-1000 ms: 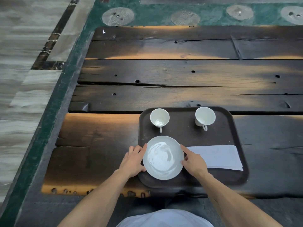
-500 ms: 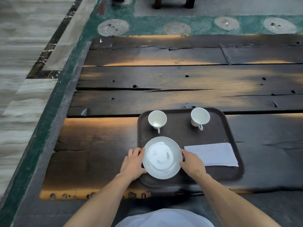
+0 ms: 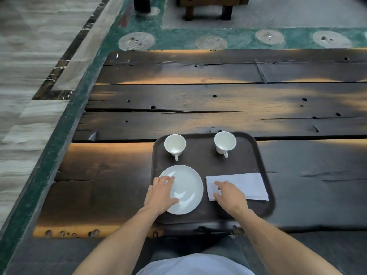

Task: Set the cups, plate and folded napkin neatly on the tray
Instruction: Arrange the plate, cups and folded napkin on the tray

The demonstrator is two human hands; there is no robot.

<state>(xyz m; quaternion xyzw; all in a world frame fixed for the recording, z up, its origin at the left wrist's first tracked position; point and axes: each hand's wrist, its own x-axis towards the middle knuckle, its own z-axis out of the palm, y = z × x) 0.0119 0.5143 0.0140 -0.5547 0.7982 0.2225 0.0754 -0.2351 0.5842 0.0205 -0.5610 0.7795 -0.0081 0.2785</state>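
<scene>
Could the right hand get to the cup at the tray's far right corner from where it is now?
Probably yes. The right hand rests on the folded napkin, and only bare tray lies between it and the right cup, whose handle faces the person.

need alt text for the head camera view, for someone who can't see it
A person's left hand rests on the edge of a white plate and their right hand on a folded napkin, both on a dark tray. Two white cups stand at the tray's far side, on a wooden table.
</scene>
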